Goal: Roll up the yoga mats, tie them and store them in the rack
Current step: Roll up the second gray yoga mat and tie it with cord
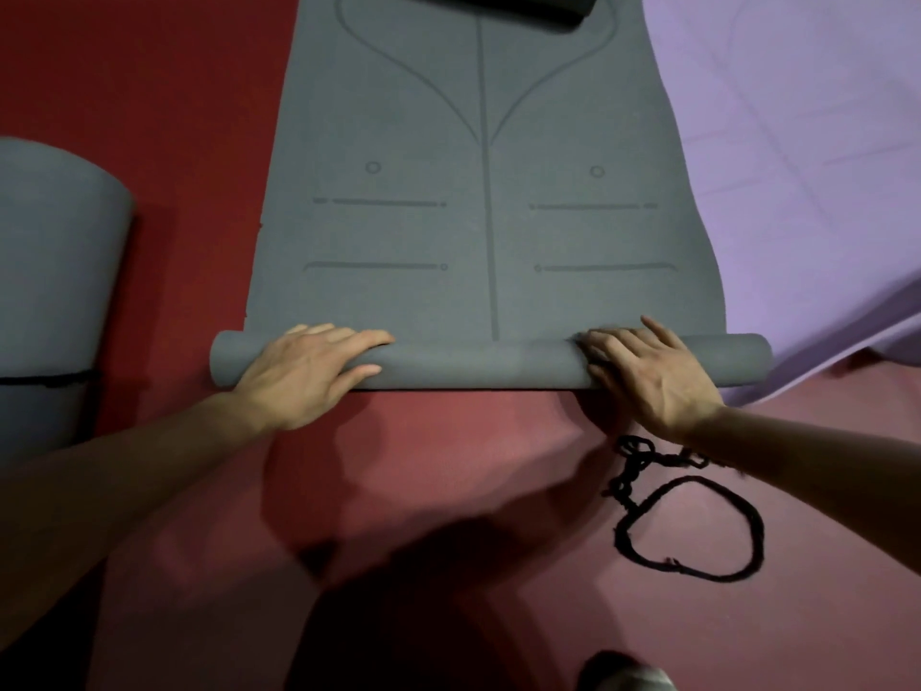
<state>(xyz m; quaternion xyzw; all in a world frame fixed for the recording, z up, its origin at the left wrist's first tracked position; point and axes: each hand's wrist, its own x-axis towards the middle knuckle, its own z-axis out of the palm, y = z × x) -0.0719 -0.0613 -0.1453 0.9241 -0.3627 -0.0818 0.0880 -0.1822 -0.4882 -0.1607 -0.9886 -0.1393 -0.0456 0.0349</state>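
- My left hand (pixel 309 371) lies flat over the rolled end of the grey mat (pixel 448 241). Its fingers are almost straight across the top of the roll and the thumb is against the near face, so it presses rather than clasps.
- My right hand (pixel 653 371) is on the same roll, further right. Its fingers are bent and dug into the top of the roll, with the thumb on the near side, so it grips the roll. The little finger lifts off on the far side.
- The roll is a thin tube so far, running left to right along the mat's near edge and sticking out a little past each hand.
- The rest of the grey mat stretches flat away from me, its printed guide lines facing up.
- A black object (pixel 523 5) sits on the far end of the mat, cut off by the frame.
- A purple mat (pixel 797 167) is spread on the right, its edge right against the grey one.
- On the left is another grey mat, already rolled (pixel 50 241), with a dark band around it.
- A black looped cord (pixel 697 531) lies on the red floor (pixel 448 491), near me and just beneath my right forearm.
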